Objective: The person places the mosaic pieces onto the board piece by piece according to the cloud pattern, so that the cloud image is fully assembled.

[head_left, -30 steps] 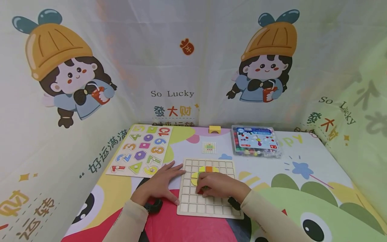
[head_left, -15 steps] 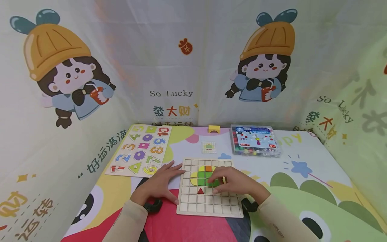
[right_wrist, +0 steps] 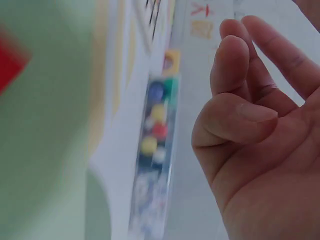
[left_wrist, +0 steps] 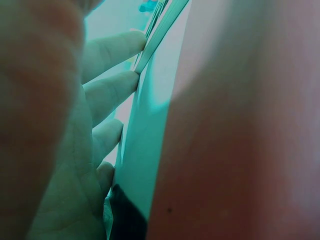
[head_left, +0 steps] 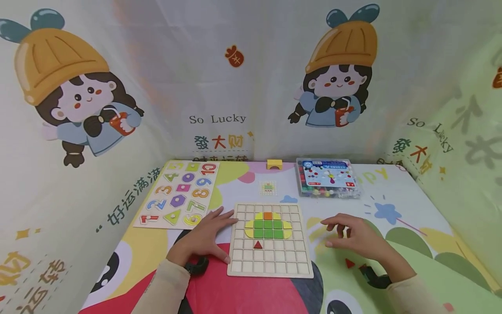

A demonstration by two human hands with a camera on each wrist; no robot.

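My left hand (head_left: 205, 237) rests at the left edge of a wooden grid board (head_left: 270, 267), fingers spread. In the left wrist view its fingertips (left_wrist: 131, 80) touch the board's side. On the board lie green square tiles (head_left: 268, 229), an orange tile (head_left: 268, 216) and yellow rounded tiles (head_left: 249, 229). A red triangle tile (head_left: 257, 245) sits below the green ones. My right hand (head_left: 353, 235) hovers right of the board with loosely bent fingers and nothing visible in them. Under it on the mat lies another red triangle tile (head_left: 350, 263); a further red piece (head_left: 363, 266) is partly hidden by the wrist strap.
A number and shape puzzle board (head_left: 178, 192) lies at the back left. Behind the grid board is a small pattern card (head_left: 268, 188). A yellow arch block (head_left: 274, 164) and a clear box of coloured beads (head_left: 328, 178) stand at the back, before a printed curtain (head_left: 259, 87).
My right hand has lifted off the grid board and moved right, over the mat, leaving the red triangle tile on the board. The left hand has stayed at the board's edge.
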